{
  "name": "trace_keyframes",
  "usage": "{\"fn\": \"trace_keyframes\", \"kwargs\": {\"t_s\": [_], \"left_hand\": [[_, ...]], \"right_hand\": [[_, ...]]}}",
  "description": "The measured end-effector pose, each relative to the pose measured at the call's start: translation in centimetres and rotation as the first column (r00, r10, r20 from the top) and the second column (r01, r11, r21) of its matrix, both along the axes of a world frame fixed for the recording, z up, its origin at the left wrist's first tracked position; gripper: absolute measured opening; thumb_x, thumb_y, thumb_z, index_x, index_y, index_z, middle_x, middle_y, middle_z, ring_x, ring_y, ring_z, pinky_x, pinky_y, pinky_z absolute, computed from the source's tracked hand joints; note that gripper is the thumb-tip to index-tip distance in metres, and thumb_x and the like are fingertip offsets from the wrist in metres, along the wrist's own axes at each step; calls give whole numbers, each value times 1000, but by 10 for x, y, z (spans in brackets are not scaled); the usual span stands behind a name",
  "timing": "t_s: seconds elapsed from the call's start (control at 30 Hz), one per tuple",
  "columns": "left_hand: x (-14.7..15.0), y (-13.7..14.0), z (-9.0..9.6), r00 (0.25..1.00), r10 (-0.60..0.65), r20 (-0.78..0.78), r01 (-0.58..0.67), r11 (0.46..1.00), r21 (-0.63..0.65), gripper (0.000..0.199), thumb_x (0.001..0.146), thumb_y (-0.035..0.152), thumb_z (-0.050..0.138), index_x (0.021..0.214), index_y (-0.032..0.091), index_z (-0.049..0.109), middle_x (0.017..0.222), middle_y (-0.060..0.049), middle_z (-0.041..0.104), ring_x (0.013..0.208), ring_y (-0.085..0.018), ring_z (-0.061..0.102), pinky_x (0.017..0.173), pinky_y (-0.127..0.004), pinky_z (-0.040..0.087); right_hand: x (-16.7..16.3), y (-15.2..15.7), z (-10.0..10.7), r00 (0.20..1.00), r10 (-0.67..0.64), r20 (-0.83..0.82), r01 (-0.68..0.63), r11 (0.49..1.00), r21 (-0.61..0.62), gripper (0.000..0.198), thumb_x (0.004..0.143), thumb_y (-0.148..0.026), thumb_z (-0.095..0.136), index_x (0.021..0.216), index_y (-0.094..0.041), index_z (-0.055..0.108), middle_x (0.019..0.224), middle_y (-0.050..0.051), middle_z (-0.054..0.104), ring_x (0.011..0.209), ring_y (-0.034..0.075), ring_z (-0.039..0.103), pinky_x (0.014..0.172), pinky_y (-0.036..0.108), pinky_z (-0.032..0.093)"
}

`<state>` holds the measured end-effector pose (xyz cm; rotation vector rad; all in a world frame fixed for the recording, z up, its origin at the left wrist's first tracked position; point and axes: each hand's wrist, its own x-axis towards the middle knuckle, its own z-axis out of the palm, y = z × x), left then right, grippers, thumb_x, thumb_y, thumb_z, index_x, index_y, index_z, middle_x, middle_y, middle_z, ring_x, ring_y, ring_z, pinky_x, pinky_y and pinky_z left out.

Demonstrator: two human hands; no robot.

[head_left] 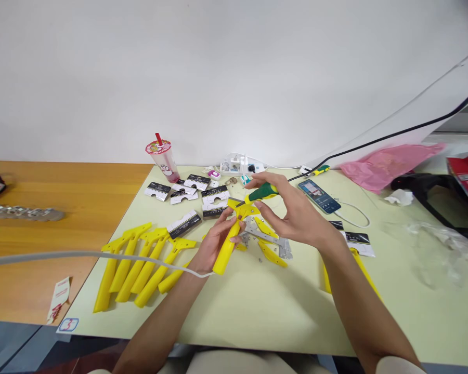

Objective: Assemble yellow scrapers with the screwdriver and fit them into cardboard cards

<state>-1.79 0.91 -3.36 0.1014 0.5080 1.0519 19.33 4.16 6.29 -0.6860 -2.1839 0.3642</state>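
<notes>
My left hand [217, 236] is wrapped round the handle of a yellow scraper [226, 252], its wide head tilted up and away from me. My right hand [292, 208] has its thumb and fingers about the green and yellow grip of a screwdriver [262, 192]. The screwdriver's shaft points left, its tip at the scraper's head beside a screw. Just beyond the scraper lie loose yellow head pieces [272, 254], flat grey metal parts [263, 234] and small screws or nuts. Several more yellow scrapers [140, 262] lie in a row to the left of my left hand.
Black-and-white blade packets [184, 223] are scattered behind the scrapers. A lidded cup [164, 161] with a red straw stands at the back left. A power strip [237, 166] sits by the wall, a phone [320, 196] on a cable to the right, near a pink bag [386, 166].
</notes>
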Motion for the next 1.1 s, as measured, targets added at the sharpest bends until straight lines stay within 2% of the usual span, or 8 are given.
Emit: {"fn": "trace_keyframes", "kwargs": {"t_s": [0.1, 0.37, 0.5, 0.7, 0.9, 1.1], "left_hand": [[0, 1, -3, 1000, 5, 1, -5, 1000, -4, 43, 83, 4, 86, 116, 26, 67, 116, -4, 71, 87, -12, 74, 48, -12, 43], [1, 0, 0, 1000, -10, 4, 10, 1000, -13, 47, 81, 3, 87, 116, 25, 66, 113, -4, 71, 85, -13, 75, 46, -13, 42], [1, -1, 2, 1000, -1, -3, 1, 1000, -12, 47, 80, 2, 87, 115, 24, 65, 110, -4, 71, 84, -13, 75, 45, -13, 42], [2, 0, 4, 1000, 16, -9, -16, 1000, -19, 46, 81, 2, 85, 115, 24, 64, 115, -5, 73, 83, -12, 75, 46, -13, 44], [1, 1, 3, 1000, 19, -21, -19, 1000, -23, 47, 81, 3, 84, 117, 25, 64, 117, -5, 72, 83, -11, 75, 45, -12, 42], [1, 0, 7, 1000, 17, -19, -18, 999, -37, 46, 81, 3, 84, 116, 25, 64, 117, -5, 70, 83, -11, 74, 46, -12, 42]], "right_hand": [[0, -1, 1, 1000, 25, -16, -25, 1000, -11, 54, 109, -20, 61, 159, -32, 44, 134, 10, 73, 123, 25, 73, 110, 46, 59], [-2, 1, -2, 999, -36, -34, 42, 982, 185, 51, 104, -19, 74, 149, -32, 57, 128, 7, 80, 110, 26, 76, 104, 47, 61], [-2, 1, 0, 999, -32, -31, 36, 989, 147, 49, 105, -21, 72, 150, -32, 56, 126, 8, 79, 111, 27, 75, 99, 45, 62], [0, -2, 5, 999, 35, 25, -36, 999, 30, 49, 106, -21, 62, 153, -31, 53, 144, 13, 68, 137, 31, 64, 113, 52, 57], [1, -3, 2, 1000, 21, -9, -20, 999, 39, 52, 109, -20, 61, 158, -34, 49, 129, 8, 75, 124, 26, 73, 108, 44, 61], [1, 1, -3, 1000, 5, -16, -4, 996, 84, 49, 108, -18, 63, 154, -34, 53, 133, 8, 77, 120, 26, 75, 105, 45, 63]]}}
